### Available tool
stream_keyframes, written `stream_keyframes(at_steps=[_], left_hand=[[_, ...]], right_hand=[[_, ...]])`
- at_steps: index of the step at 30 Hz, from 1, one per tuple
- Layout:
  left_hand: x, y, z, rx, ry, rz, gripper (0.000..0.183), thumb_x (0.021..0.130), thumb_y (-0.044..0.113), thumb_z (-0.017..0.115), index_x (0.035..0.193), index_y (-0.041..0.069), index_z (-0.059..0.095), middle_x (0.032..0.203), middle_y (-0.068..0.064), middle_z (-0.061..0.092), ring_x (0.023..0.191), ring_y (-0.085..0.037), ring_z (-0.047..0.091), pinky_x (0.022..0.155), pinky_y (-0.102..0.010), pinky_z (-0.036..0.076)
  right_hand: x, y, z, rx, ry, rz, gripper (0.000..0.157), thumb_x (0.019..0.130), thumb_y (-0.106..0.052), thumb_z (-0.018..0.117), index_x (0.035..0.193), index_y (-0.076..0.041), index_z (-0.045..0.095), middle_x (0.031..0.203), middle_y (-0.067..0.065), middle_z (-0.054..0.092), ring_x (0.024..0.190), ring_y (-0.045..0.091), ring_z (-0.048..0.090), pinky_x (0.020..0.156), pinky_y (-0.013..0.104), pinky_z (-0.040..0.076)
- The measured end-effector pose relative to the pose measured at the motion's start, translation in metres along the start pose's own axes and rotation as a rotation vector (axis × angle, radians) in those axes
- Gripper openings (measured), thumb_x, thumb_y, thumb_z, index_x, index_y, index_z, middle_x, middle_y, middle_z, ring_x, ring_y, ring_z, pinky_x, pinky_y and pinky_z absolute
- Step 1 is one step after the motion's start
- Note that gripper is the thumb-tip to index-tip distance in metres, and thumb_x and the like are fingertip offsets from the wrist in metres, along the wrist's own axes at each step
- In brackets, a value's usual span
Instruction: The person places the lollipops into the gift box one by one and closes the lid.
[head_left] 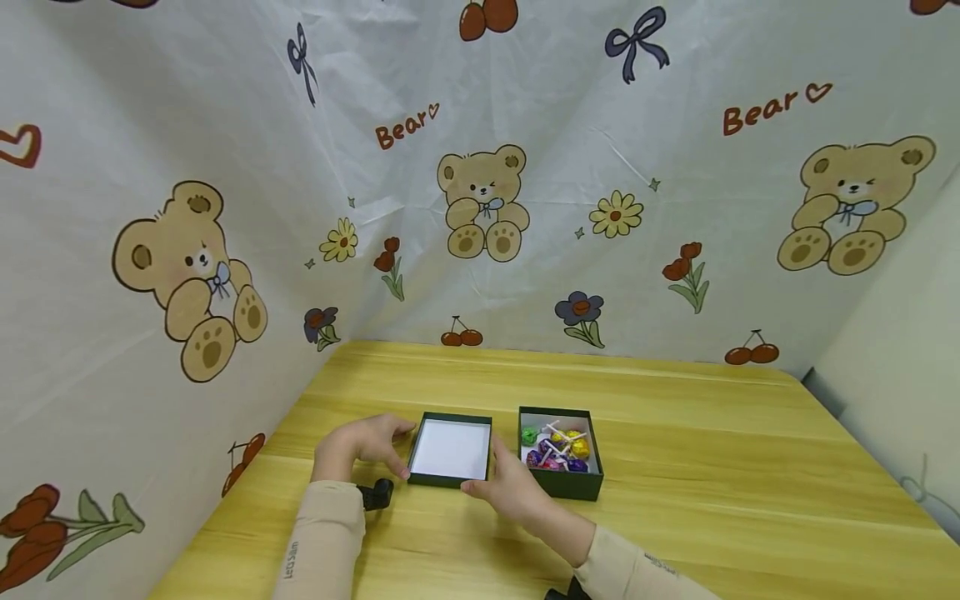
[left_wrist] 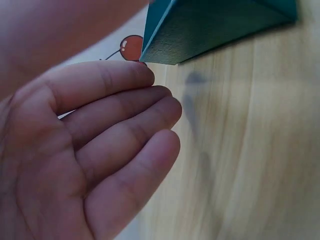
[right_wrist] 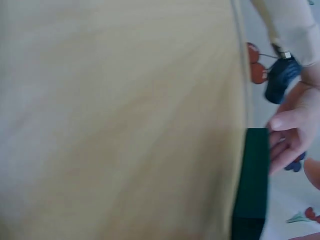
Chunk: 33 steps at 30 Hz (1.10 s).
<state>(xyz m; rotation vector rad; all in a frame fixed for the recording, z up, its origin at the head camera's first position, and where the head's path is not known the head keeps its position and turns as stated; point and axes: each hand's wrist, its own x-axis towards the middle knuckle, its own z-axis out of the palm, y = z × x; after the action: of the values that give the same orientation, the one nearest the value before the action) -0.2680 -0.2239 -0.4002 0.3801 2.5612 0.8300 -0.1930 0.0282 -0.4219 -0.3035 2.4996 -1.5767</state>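
Note:
A shallow dark green box lid lies with its white inside facing up. My left hand is at its left side, thumb near the front left corner. In the left wrist view, the left fingers are nearly straight and close together, with one fingertip right at the lid's corner. My right hand is at the lid's right front corner, its thumb overlapping the front edge in the head view. In the right wrist view, the right thumb shows apart from the lid's green wall; most of that hand is out of frame.
Just right of the lid stands a matching dark green box holding several wrapped lollipops. Both are on a wood-grain table. A bear-print cloth hangs behind and to the left of the table.

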Motion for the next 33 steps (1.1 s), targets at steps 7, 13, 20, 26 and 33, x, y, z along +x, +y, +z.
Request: stream_keyframes(at_steps=[7, 13, 20, 26, 33], left_hand=[[0.003, -0.001, 0.003, -0.070, -0.030, 0.001, 0.082, 0.073, 0.003, 0.088, 0.144, -0.007, 0.049, 0.150, -0.022, 0.049, 0.139, -0.037, 0.047, 0.112, -0.048, 0.040], [0.004, 0.001, 0.002, -0.126, -0.030, -0.009, 0.077, 0.072, -0.003, 0.086, 0.140, -0.008, 0.052, 0.145, -0.024, 0.053, 0.135, -0.038, 0.052, 0.108, -0.047, 0.044], [0.004, -0.002, 0.003, -0.158, -0.009, -0.035, 0.070, 0.071, -0.006, 0.085, 0.135, -0.006, 0.058, 0.142, -0.021, 0.057, 0.127, -0.036, 0.060, 0.101, -0.044, 0.051], [0.002, -0.001, 0.001, -0.166, 0.017, -0.039, 0.067, 0.071, -0.006, 0.086, 0.133, -0.004, 0.061, 0.140, -0.019, 0.059, 0.124, -0.034, 0.061, 0.098, -0.043, 0.053], [-0.001, 0.010, -0.005, -0.194, 0.112, 0.006, 0.071, 0.074, -0.008, 0.082, 0.139, -0.008, 0.054, 0.143, -0.023, 0.055, 0.126, -0.037, 0.060, 0.095, -0.040, 0.055]], right_hand=[[0.005, 0.006, 0.005, 0.038, 0.004, -0.017, 0.075, 0.092, -0.004, 0.069, 0.150, 0.017, 0.025, 0.151, 0.037, 0.037, 0.142, 0.050, 0.034, 0.114, 0.062, 0.030], [0.009, 0.008, 0.006, 0.047, -0.020, -0.025, 0.063, 0.092, 0.003, 0.063, 0.145, 0.019, 0.032, 0.144, 0.038, 0.045, 0.137, 0.049, 0.042, 0.111, 0.059, 0.035], [0.012, 0.011, 0.009, 0.122, -0.005, -0.010, 0.065, 0.090, 0.013, 0.057, 0.147, 0.020, 0.028, 0.152, 0.039, 0.033, 0.142, 0.053, 0.032, 0.113, 0.057, 0.034], [0.013, 0.012, 0.013, 0.120, 0.056, -0.046, 0.064, 0.086, 0.017, 0.059, 0.143, 0.023, 0.033, 0.148, 0.041, 0.038, 0.138, 0.053, 0.038, 0.110, 0.055, 0.038], [0.014, 0.004, 0.011, 0.102, 0.135, -0.109, 0.062, 0.088, 0.016, 0.059, 0.146, 0.017, 0.036, 0.150, 0.036, 0.039, 0.140, 0.048, 0.040, 0.109, 0.051, 0.041]])
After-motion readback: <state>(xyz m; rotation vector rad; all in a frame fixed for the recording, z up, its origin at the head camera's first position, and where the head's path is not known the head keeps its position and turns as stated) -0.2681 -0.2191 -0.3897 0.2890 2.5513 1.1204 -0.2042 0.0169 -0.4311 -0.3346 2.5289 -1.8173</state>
